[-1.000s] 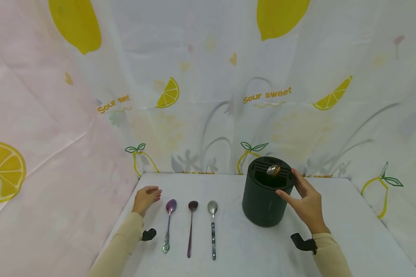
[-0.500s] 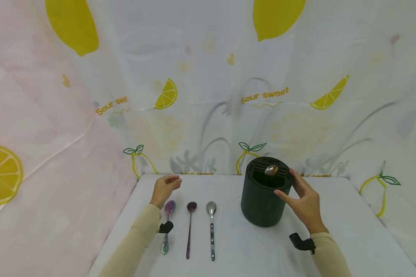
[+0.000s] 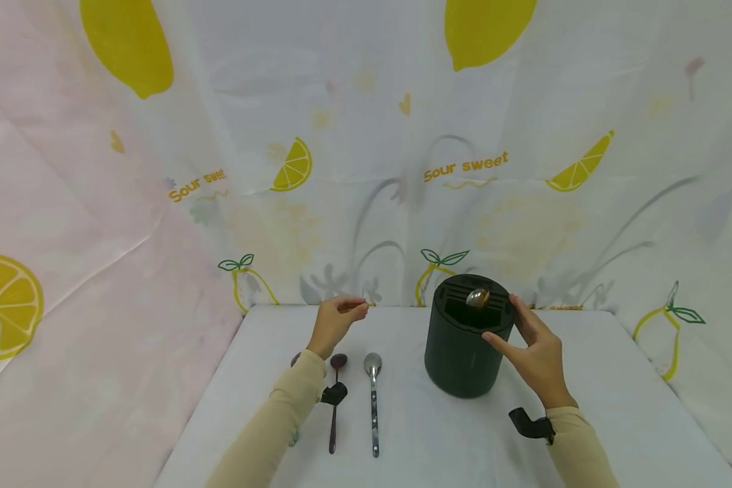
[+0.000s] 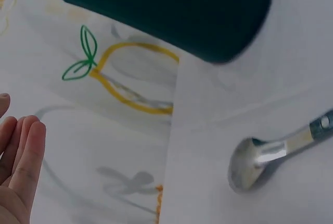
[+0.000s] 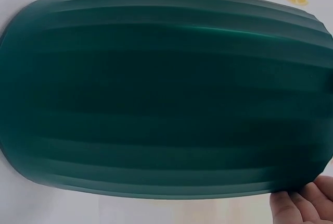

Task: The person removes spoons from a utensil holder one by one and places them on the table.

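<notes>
A dark green ribbed utensil holder (image 3: 463,362) stands upright at the right of the table, with a shiny spoon (image 3: 478,298) showing its bowl in the slotted top opening. My right hand (image 3: 537,352) holds the holder's upper rim, thumb at the front and fingers on the right side; its fingertips show at the holder's end in the right wrist view. My left hand (image 3: 335,325), fingers nearly straight and holding nothing, hovers beyond the spoons. A silver spoon (image 3: 373,366) with a dark, dotted handle lies nearest the holder. Left of it lies a dark reddish spoon (image 3: 338,361), partly behind the left wrist.
A purple spoon (image 3: 294,359) at the left is mostly hidden by the left sleeve (image 3: 280,413). The white tabletop (image 3: 433,440) ends at a hanging cloth (image 3: 366,169) printed with lemons. Black wrist mounts (image 3: 334,393) jut out from the sleeves.
My left hand has swept from the table's left side rightward and away, passing over the purple spoon. The right hand, the holder and the spoons stay where they were.
</notes>
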A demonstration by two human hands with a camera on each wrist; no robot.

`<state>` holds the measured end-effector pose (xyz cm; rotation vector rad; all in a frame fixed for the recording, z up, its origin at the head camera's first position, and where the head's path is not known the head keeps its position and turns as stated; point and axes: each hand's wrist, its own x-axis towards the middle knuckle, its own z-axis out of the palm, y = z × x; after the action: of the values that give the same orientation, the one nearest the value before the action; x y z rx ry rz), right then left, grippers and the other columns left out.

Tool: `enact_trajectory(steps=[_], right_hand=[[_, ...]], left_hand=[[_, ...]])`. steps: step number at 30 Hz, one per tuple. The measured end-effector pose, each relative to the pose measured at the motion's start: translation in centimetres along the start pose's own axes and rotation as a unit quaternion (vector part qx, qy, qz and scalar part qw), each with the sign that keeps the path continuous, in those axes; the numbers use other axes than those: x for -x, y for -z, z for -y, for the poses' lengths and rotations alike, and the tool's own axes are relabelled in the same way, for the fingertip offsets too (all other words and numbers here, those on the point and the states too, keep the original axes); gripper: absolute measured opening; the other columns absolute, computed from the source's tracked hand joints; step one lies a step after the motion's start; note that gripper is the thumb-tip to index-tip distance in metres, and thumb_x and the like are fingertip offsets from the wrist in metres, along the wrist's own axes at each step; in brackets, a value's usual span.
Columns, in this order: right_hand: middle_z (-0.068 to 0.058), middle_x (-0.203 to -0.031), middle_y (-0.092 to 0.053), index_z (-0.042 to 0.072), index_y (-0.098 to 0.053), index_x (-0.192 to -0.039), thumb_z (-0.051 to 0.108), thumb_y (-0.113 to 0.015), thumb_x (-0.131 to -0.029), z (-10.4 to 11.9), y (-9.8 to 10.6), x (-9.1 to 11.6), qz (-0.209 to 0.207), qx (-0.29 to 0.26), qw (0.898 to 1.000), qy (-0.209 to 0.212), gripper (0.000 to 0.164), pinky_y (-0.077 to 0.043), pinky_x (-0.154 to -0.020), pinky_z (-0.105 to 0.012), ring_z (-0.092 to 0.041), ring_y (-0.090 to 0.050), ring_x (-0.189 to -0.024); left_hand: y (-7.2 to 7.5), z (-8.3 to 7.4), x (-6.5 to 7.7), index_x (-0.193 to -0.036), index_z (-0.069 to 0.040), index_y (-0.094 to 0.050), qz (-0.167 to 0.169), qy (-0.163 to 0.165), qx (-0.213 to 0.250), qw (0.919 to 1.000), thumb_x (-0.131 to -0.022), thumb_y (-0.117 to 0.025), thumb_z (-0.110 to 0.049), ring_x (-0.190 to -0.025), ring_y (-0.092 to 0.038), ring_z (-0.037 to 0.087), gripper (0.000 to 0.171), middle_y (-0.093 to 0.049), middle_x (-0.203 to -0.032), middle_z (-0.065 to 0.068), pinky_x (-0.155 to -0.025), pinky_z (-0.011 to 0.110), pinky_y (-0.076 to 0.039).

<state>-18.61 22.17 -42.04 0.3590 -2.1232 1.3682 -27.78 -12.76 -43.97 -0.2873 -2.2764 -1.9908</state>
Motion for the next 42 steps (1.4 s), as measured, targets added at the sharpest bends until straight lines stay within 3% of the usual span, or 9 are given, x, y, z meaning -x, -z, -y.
enact_trajectory(steps=[5, 12, 22, 27, 37, 42], right_hand=[[-0.021, -0.142, -0.048, -0.002, -0.044, -0.142, -0.001, -0.084, -0.073, 0.1, 0.0, -0.1, -0.001, 0.004, 1.0, 0.0, 0.08, -0.041, -0.1, -0.017, -0.037, -0.048, -0.127], [-0.023, -0.142, -0.047, -0.002, -0.044, -0.143, -0.001, -0.084, -0.074, 0.2, -0.1, -0.1, 0.002, -0.004, 1.0, -0.002, 0.08, -0.041, -0.101, -0.018, -0.039, -0.047, -0.127], [-0.019, -0.143, -0.047, -0.002, -0.044, -0.143, -0.001, -0.084, -0.074, 0.2, 0.0, 0.0, 0.003, 0.006, 1.0, -0.002, 0.08, -0.042, -0.101, -0.019, -0.039, -0.048, -0.126], [-0.02, -0.143, -0.047, -0.002, -0.043, -0.143, -0.001, -0.084, -0.074, 0.1, 0.1, 0.1, 0.004, 0.009, 1.0, -0.003, 0.08, -0.041, -0.1, -0.017, -0.038, -0.047, -0.127], [-0.023, -0.142, -0.047, -0.003, -0.043, -0.143, -0.004, -0.083, -0.074, 0.1, -0.1, 0.1, -0.004, -0.012, 1.0, 0.0, 0.079, -0.041, -0.102, -0.02, -0.038, -0.047, -0.127], [-0.023, -0.142, -0.046, -0.003, -0.043, -0.143, -0.004, -0.083, -0.074, 0.1, -0.2, 0.2, -0.006, -0.011, 1.0, 0.002, 0.08, -0.041, -0.102, -0.021, -0.04, -0.046, -0.127]], left_hand=[[-2.7, -2.3, 0.3, -0.106, -0.002, -0.071, 0.031, -0.04, -0.004, 0.9987, -0.09, -0.072, -0.018, -0.088, -0.07, 0.021, 0.023, -0.071, -0.098, 0.01, -0.083, 0.03, -0.058], [-6.1, -4.6, 0.5, -0.102, -0.006, -0.074, 0.066, -0.063, 0.001, 0.9958, -0.089, -0.073, -0.017, -0.085, -0.07, 0.018, 0.017, -0.072, -0.093, 0.004, -0.082, 0.03, -0.058], [-10.1, -6.7, 0.9, -0.103, -0.009, -0.076, 0.059, -0.118, -0.076, 0.9884, -0.088, -0.075, -0.025, -0.087, -0.066, 0.008, 0.022, -0.072, -0.093, -0.005, -0.075, 0.025, -0.057], [-11.8, -7.4, 0.9, -0.102, -0.009, -0.075, 0.064, -0.14, -0.087, 0.9842, -0.088, -0.075, -0.026, -0.087, -0.065, 0.006, 0.022, -0.072, -0.096, -0.005, -0.073, 0.022, -0.057], [-14.7, -8.1, 1.0, -0.099, -0.01, -0.077, 0.102, -0.125, -0.089, 0.9829, -0.084, -0.079, -0.025, -0.08, -0.065, 0.0, 0.022, -0.072, -0.095, -0.005, -0.069, 0.017, -0.056], [-15.7, -8.1, 1.1, -0.1, -0.009, -0.077, 0.099, -0.129, -0.089, 0.9827, -0.084, -0.079, -0.021, -0.079, -0.065, 0.0, 0.02, -0.073, -0.096, -0.002, -0.068, 0.016, -0.055]])
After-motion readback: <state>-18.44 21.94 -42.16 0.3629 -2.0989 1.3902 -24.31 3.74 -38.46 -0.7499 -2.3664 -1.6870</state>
